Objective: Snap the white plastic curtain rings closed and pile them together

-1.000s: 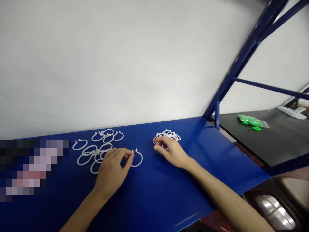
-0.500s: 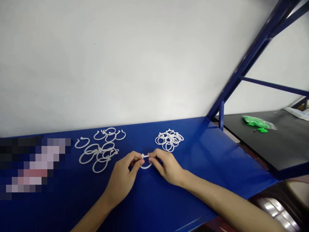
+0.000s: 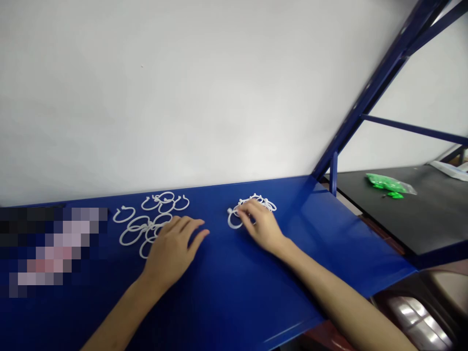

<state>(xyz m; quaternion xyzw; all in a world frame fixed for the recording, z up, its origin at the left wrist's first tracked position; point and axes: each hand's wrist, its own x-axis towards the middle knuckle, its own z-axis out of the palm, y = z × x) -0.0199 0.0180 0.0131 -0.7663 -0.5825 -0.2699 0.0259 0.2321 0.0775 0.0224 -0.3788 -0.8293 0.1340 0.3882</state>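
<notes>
Several white plastic rings with small knobbed ends, like shower curtain rings, lie loose on the blue table (image 3: 223, 282). On the left is a spread of rings (image 3: 124, 214), some with a visible gap. My left hand (image 3: 173, 248) is over the near right side of that spread, fingers apart and holding nothing, hiding some rings. At the other cluster of rings (image 3: 268, 202), my right hand (image 3: 262, 226) pinches one ring (image 3: 229, 222) between thumb and fingertips. That ring is at the cluster's left edge; my right hand covers much of the pile.
A white wall rises behind the table. Blue metal frame posts (image 3: 333, 173) stand at the right. Beyond them, a black table (image 3: 395, 219) holds a clear bag of green pieces (image 3: 389, 183). A dark chair (image 3: 413, 312) is at lower right; a blurred-out patch covers the left edge.
Both hands were together at one ring in the middle. My left hand has let go and moved left, opening; my right hand has carried the ring up and right to the right cluster.
</notes>
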